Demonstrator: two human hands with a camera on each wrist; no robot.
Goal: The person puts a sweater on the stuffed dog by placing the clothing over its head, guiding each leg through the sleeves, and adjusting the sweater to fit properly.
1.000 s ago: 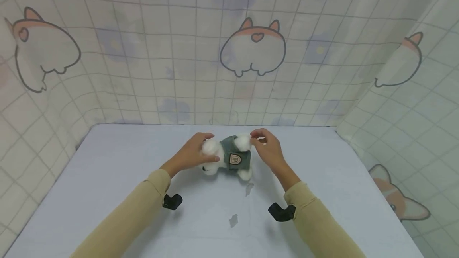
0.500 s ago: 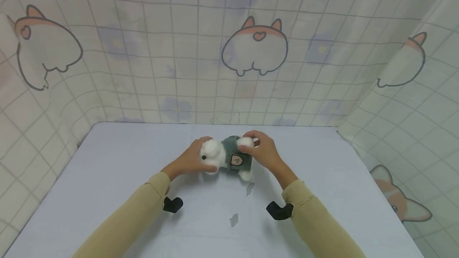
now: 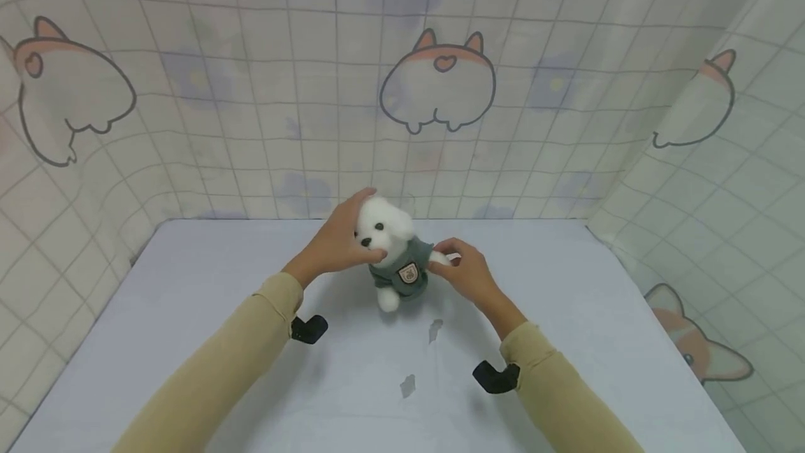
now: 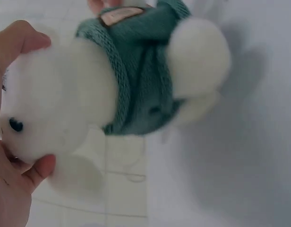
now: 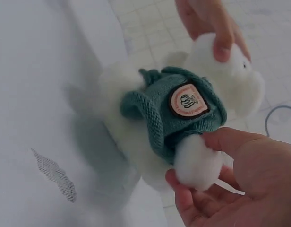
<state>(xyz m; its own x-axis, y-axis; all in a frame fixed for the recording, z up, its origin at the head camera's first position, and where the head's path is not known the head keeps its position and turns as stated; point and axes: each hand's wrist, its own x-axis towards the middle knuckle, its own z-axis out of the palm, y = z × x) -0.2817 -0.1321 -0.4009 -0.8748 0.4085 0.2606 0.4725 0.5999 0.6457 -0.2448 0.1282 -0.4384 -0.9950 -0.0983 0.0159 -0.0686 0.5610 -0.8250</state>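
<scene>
A white plush dog (image 3: pixel 385 219) in a green knitted sweater (image 5: pixel 155 101) is tilted up over the table, head toward the upper left. My left hand (image 3: pixel 336 240) grips its head from the side, thumb in front under the muzzle. In the left wrist view, fingers and thumb press into the white fur (image 4: pixel 46 94) on both sides of the head. My right hand (image 3: pixel 468 268) pinches one white paw (image 5: pixel 197 163) between thumb and fingers. A pink badge (image 5: pixel 188 100) shows on the sweater. Part of the face is hidden behind the left hand.
The table (image 3: pixel 251 257) has a white cover with two small grey patches, one of them a patch (image 3: pixel 408 386) near the front. A curtain (image 3: pixel 352 152) with a grid and corgi prints hangs behind and on both sides. Black wrist mounts (image 3: pixel 497 377) stick out below the sleeves.
The plush dog lay on its side; my left hand has raised its head up and back, turning the face forward. My right hand has gone from beside the dog to pinching a paw.
</scene>
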